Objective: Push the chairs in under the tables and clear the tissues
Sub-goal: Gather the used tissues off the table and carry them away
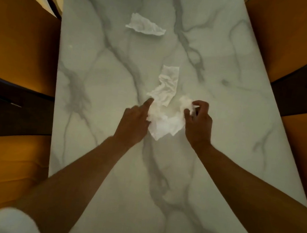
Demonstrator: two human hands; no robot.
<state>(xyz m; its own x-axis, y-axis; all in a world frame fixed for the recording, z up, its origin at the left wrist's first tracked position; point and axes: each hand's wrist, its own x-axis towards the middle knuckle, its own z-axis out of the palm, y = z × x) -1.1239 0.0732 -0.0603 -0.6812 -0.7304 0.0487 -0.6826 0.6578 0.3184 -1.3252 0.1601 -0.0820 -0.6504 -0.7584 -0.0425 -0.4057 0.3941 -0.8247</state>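
Reaching over the marble table (104, 168), both bare hands worked at a bunched tissue (165, 124) lying between them near the middle of the tabletop. The left hand (133, 125) had its index finger stretched forward along the tissue's left edge, the other fingers curled into the paper and gripping it. The right hand (198, 121) pinched a small crumpled wad (186, 102) between thumb and curled fingers, just beside the bunched tissue. A long wrinkled tissue (168, 84) lay flat directly beyond the hands, its near end touching the bunch. A third crumpled tissue (145, 25) sat well apart, farther up the table. Orange chair seats (17, 43) flanked the table on the left and on the right (284, 35), their edges beside the tabletop.
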